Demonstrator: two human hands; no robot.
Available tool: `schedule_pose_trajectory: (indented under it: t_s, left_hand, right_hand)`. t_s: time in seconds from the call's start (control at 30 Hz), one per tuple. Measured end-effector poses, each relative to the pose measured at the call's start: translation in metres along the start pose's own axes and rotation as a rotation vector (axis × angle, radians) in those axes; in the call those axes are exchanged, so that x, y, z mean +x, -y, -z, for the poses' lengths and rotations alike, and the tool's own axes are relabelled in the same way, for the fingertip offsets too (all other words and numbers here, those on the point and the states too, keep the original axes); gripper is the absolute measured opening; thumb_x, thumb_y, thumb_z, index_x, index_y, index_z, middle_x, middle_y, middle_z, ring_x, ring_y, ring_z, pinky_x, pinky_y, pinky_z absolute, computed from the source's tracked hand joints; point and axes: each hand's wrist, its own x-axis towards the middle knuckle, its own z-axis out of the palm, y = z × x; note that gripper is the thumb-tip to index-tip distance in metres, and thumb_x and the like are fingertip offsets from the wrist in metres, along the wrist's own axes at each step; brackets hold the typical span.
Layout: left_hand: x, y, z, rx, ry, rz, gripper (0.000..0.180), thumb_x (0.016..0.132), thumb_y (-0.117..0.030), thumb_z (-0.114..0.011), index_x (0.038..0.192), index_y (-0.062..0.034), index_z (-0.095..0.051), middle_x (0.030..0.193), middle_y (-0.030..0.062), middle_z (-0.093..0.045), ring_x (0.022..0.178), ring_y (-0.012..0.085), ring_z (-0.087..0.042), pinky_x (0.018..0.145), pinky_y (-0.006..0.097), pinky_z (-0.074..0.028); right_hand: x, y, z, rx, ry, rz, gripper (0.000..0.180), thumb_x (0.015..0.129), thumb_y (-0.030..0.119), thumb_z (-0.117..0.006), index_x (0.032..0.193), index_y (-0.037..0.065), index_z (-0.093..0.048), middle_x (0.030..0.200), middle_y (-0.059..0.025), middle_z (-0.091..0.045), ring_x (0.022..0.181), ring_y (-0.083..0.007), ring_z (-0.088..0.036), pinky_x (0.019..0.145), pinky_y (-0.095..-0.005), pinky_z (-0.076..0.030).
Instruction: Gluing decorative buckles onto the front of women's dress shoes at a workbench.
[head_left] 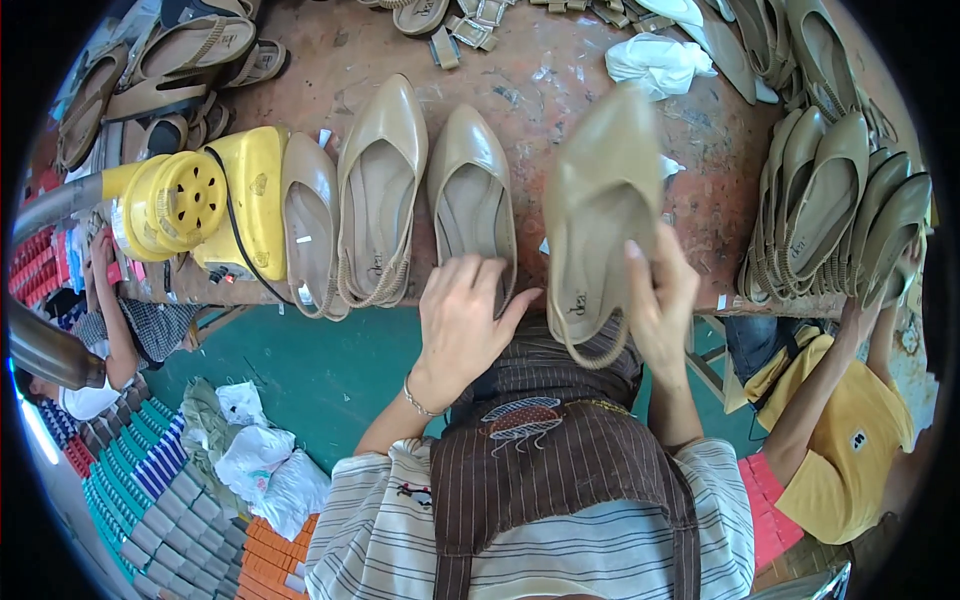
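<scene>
My right hand (pixel 664 300) holds a beige pointed slingback shoe (pixel 600 160) by the side of its heel area, lifted above the table's near edge, toe away from me. The shoe's front is slightly blurred. At the left of it, my left hand (pixel 462 325) is closed over the heel end of another beige slingback shoe (pixel 468 140), which lies on the table. Its fingers hide that shoe's back part. Two similar shoes lie further left: a beige slingback (pixel 385 110) with a braided strap and a narrower slingback (pixel 305 170) beside the yellow machine.
The worn reddish table (pixel 350 45) carries a yellow blower-like machine (pixel 245 200), a pile of sandals (pixel 190 50), a row of slingbacks (pixel 830 170) and crumpled white paper (pixel 658 65). A co-worker in yellow (pixel 850 430) handles shoes at right; another person (pixel 115 330) works at left.
</scene>
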Motion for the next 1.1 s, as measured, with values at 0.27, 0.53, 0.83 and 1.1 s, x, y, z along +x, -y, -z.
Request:
schedule_pose_trajectory:
  t_s: [0.27,0.53,0.83,1.1]
  left_hand:
    - [-0.013,0.008,0.015,0.068,0.526,0.050,0.012,0.083,-0.013,-0.063,0.084,-0.0047,-0.055,0.071,0.0132,-0.060,0.064,0.0337,-0.059,0.063,0.042,-0.045]
    - [0.008,-0.014,0.018,-0.142,0.293,0.165,0.033,0.082,-0.015,-0.070,0.107,0.0030,-0.059,0.102,0.0155,-0.060,0.098,0.0314,-0.061,0.084,0.037,-0.049]
    - [0.028,-0.052,-0.052,-1.819,0.100,1.037,0.060,0.092,-0.002,-0.047,0.143,0.0055,-0.016,0.146,0.0213,-0.027,0.138,0.0292,-0.027,0.117,0.043,-0.022]
    - [0.035,-0.029,-0.106,-2.226,-0.290,0.711,0.011,0.088,0.002,-0.051,0.099,-0.0002,-0.052,0.100,0.0046,-0.055,0.109,0.0142,-0.051,0.107,0.033,-0.035]
  right_hand:
    - [0.001,-0.032,-0.020,-0.136,0.229,-0.204,0.020,0.088,0.003,-0.054,0.107,-0.003,-0.057,0.068,-0.0179,-0.059,0.054,-0.0125,-0.051,0.052,-0.0303,-0.042]
    - [0.001,-0.049,0.008,0.024,-0.109,-0.206,0.022,0.089,0.009,-0.063,0.109,0.000,-0.061,0.085,-0.0025,-0.061,0.070,-0.0080,-0.055,0.063,-0.0231,-0.046]
    - [0.064,-0.086,0.020,-0.305,-0.301,0.136,0.044,0.074,0.011,-0.078,0.113,0.002,-0.059,0.105,-0.0083,-0.061,0.093,-0.0187,-0.055,0.084,-0.0311,-0.044]
    - [0.084,-0.097,0.016,-0.345,-0.212,0.313,0.028,0.076,0.004,-0.074,0.102,0.003,-0.064,0.100,-0.0085,-0.068,0.098,-0.0187,-0.060,0.085,-0.0298,-0.045]
